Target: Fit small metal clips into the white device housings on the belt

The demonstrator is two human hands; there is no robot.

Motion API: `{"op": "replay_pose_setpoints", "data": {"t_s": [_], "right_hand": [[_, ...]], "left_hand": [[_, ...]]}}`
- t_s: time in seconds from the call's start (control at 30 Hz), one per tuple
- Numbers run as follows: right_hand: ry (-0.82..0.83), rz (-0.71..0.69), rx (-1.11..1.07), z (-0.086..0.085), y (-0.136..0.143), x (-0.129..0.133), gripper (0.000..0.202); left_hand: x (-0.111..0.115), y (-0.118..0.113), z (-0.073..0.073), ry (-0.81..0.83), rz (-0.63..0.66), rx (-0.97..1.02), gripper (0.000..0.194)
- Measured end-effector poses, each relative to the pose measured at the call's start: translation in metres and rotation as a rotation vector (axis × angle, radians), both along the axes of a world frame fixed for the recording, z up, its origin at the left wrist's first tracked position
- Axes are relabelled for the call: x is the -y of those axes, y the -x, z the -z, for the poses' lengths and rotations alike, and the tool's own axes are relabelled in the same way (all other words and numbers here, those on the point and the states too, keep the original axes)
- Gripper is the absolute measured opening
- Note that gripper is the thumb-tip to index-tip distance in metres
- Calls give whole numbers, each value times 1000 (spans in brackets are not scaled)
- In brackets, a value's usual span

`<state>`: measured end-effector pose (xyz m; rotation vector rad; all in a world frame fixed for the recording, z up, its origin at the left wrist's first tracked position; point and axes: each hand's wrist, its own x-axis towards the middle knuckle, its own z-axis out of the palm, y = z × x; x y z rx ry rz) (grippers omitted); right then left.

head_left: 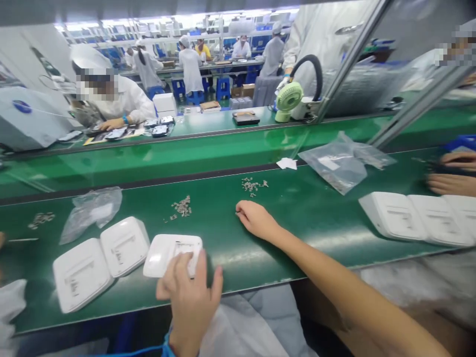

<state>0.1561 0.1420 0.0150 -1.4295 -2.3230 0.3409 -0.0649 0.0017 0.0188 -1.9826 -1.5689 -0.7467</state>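
My left hand [193, 292] rests with spread fingers on the lower right part of a white plastic housing [160, 255] lying on the green bench [245, 263]. My right hand [253, 218] is closed just above the bench, thumb and fingers pressed together; a tiny piece at the fingertips is too small to name. Beyond it lies a loose pile of small metal parts [251, 185]. Another such pile [183, 206] sits behind the white housing. Two more white housings [82, 275] [124, 246] stand to the left.
A clear plastic bag [91, 210] lies at left, another [332, 163] at back right. White housings [399, 215] line the right side, near another person's hands [455, 173]. Behind the green barrier [208, 158] are a green fan [289, 99] and a worker in white [126, 96].
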Motion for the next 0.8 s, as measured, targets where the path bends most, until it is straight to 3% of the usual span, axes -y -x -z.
{"op": "replay_pose_setpoints", "data": {"t_s": [0.13,0.3,0.43,0.57,0.63,0.8], "right_hand": [[-54,19,-118,5,-26,-11,20],[-193,342,-188,14,-80,-48,14],[-200,394,-182,23,-107,-68,11],[-196,361,-159,29,-109,-68,11],[-206,355,-149,29,-106,-65,13],[-207,240,-152,25,-94,-61,13]], "left_hand": [[-12,-45,4,181,227,66,34],[-43,-80,5,373,345,-51,52],[-70,-90,2,505,264,-83,63],[-83,-86,-2,487,-16,-37,62],[-83,-85,-3,445,-82,-27,60],[-78,-92,3,465,92,-107,43]]}}
